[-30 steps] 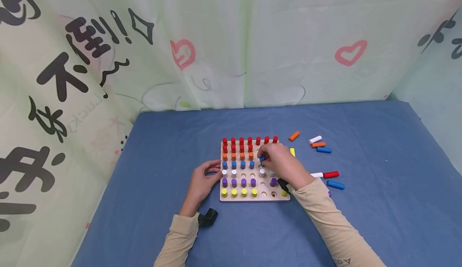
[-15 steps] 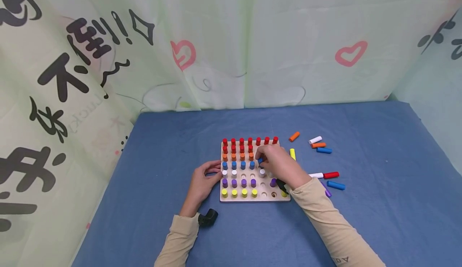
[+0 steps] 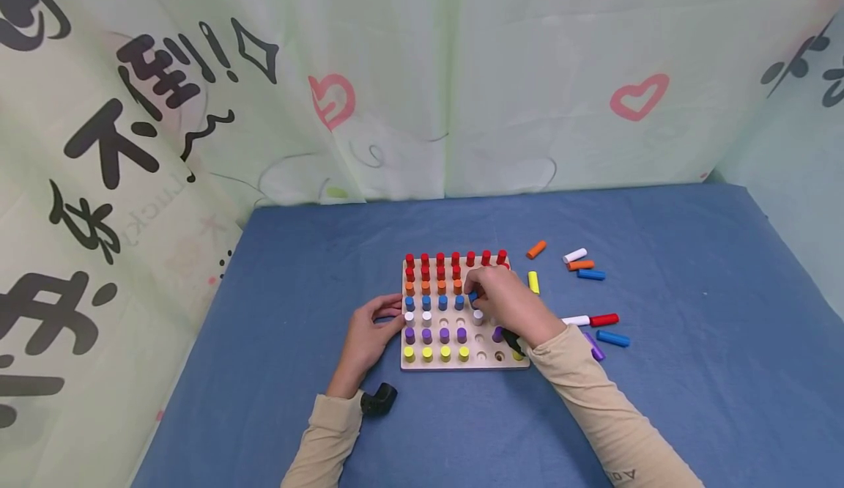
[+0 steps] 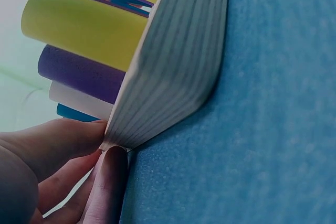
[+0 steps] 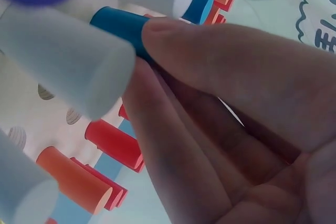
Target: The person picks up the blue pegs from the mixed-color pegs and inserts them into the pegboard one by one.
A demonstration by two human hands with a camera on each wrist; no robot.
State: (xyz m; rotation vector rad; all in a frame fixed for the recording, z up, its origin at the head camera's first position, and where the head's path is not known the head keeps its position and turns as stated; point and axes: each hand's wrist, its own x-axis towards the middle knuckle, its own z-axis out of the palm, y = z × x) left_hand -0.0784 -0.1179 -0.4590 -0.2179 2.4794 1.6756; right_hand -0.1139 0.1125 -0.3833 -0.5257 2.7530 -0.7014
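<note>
From my screen, the right hand (image 3: 508, 301) is over the middle of the wooden pegboard (image 3: 464, 362), fingers (image 5: 210, 61) pinching a blue peg (image 3: 472, 297) right at the blue row, just beside the 4 blue pegs already standing there. The right wrist view shows it better: thumb on top, fingers underneath, blue peg (image 5: 118, 24) clamped between them with white pegs blurry up close in front. Can't tell if the peg's tip is in its hole or just above it.

The left hand (image 3: 371, 330) is on the board's left edge, fingers (image 4: 107, 182) curled against the rim and holding it on the blue tabletop (image 3: 297, 268). The left wrist cam is basically all board edge (image 4: 173, 66) plus yellow, purple and white pegs sticking out sideways.

Board so far: full red row at the back, then orange, blue, white, purple and yellow rows with some open holes on the right half.

Loose pegs lie off to the right: an orange peg (image 3: 536, 249), a yellow one (image 3: 532, 282), a white peg (image 3: 575, 256), a red peg (image 3: 604, 319), and a blue one (image 3: 613, 338)
</note>
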